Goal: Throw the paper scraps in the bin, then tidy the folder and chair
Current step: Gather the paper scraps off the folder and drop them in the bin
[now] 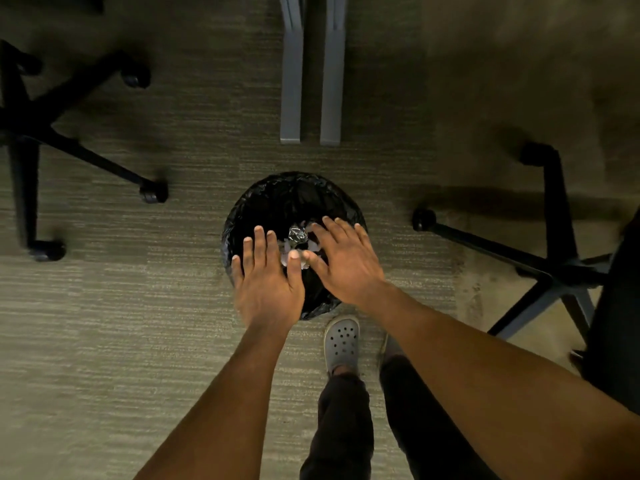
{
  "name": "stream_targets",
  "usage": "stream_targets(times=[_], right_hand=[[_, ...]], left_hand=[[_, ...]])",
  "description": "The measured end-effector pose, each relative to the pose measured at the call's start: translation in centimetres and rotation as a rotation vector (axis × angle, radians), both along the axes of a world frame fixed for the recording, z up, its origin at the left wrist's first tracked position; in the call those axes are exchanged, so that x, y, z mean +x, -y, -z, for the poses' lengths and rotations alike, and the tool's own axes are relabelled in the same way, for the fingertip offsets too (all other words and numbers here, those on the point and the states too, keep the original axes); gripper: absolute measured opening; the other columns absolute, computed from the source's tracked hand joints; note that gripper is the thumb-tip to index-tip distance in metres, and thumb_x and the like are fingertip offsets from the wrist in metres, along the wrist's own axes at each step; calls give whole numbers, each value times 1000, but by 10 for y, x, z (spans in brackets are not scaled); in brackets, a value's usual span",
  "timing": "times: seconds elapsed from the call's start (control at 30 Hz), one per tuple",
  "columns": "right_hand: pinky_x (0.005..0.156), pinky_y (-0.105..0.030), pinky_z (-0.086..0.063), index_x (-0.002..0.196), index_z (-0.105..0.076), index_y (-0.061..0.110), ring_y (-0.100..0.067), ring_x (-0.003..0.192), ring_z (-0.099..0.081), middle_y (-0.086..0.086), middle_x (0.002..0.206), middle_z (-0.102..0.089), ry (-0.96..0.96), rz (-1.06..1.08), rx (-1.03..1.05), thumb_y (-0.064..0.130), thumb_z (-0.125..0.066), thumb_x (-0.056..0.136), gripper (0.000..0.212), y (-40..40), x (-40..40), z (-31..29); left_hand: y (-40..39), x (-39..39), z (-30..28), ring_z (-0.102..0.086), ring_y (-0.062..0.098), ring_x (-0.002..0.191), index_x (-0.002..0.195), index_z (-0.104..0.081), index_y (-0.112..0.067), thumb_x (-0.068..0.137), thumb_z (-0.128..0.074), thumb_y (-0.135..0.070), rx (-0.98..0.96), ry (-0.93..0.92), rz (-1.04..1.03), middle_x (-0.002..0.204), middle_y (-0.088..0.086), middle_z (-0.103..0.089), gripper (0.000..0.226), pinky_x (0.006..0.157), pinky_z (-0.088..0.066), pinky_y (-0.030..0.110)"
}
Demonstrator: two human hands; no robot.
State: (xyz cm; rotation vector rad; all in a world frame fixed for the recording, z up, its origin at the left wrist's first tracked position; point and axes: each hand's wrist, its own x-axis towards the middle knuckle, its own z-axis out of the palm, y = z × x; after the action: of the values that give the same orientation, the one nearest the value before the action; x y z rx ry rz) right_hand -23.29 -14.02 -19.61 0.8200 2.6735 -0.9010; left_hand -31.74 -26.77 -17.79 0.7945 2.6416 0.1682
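Two flat hands (268,289) (348,268) — over bin (277,199), scraps (304,252) perhaps

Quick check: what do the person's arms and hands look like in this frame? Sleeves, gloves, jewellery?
Both arms are bare from the frame edge to the fingertips: no sleeves show. The left hand and right hand wear no gloves; no rings, watch or wristband are visible. Below them, dark trousers and a grey perforated clog show.

Left hand (268,289), right hand (346,265) spread flat over bin (277,199), scraps (298,244) inside
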Motion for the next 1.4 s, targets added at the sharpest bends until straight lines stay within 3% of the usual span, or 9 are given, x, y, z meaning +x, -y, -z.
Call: stream_targets(times=[0.33, 0.43, 0.53, 0.83, 1.0, 1.17, 1.4], right_hand=[[116, -31, -15, 142, -46, 18, -17, 141, -32, -3, 149, -46, -175, 304, 66, 54, -34, 101, 56, -52, 67, -129], [115, -31, -24, 140, -47, 18, -15, 139, -34, -2, 147, -48, -218, 406, 112, 55, -33, 101, 56, -74, 101, -159], [112, -38, -35, 138, -50, 17, -17, 137, -39, -3, 144, -51, -244, 481, 164, 52, -37, 101, 52, -93, 135, -179], [104, -31, -36, 130, -55, 14, -19, 128, -46, -7, 138, -54, -364, 840, 449, 43, -47, 100, 43, -170, 264, -201], [108, -47, -38, 136, -46, 11, -26, 136, -39, -13, 145, -45, -276, 1078, 560, 44, -56, 96, 53, -203, 355, -187], [107, -55, -35, 140, -37, 18, -27, 139, -32, -11, 152, -35, -105, 1204, 594, 57, -51, 87, 68, -239, 428, -172], [103, -58, -33, 147, -33, 26, -32, 137, -33, -6, 156, -31, 166, 1122, 592, 76, -36, 83, 81, -300, 473, -155]], left_hand=[[-68, 44, -104, -17, 22, 150, 146, -42, -8, 99, -22, -48, 301, 105, 283, 159, 7, -29, 65, 121, -16, 47], [-99, 64, -135, -19, 20, 149, 145, -45, -8, 99, -28, -48, 367, 125, 398, 159, 6, -30, 63, 122, -14, 43], [-128, 83, -158, -17, 18, 150, 145, -44, -9, 98, -31, -49, 408, 144, 517, 159, 6, -30, 63, 122, -12, 42], [-219, 169, -169, -26, 25, 147, 143, -44, -10, 91, -46, -51, 491, 163, 878, 157, 11, -33, 66, 120, -17, 45], [-260, 231, -165, -31, 28, 144, 143, -43, -9, 87, -51, -56, 442, 212, 1053, 156, 10, -33, 74, 119, -19, 46], [-315, 275, -156, -22, 28, 147, 151, -30, -15, 81, -44, -71, 356, 219, 1187, 161, 9, -22, 91, 121, -15, 48], [-424, 326, -135, -8, 29, 150, 152, -22, -24, 66, -45, -91, 462, 107, 1280, 162, 7, -19, 112, 111, -7, 41]])
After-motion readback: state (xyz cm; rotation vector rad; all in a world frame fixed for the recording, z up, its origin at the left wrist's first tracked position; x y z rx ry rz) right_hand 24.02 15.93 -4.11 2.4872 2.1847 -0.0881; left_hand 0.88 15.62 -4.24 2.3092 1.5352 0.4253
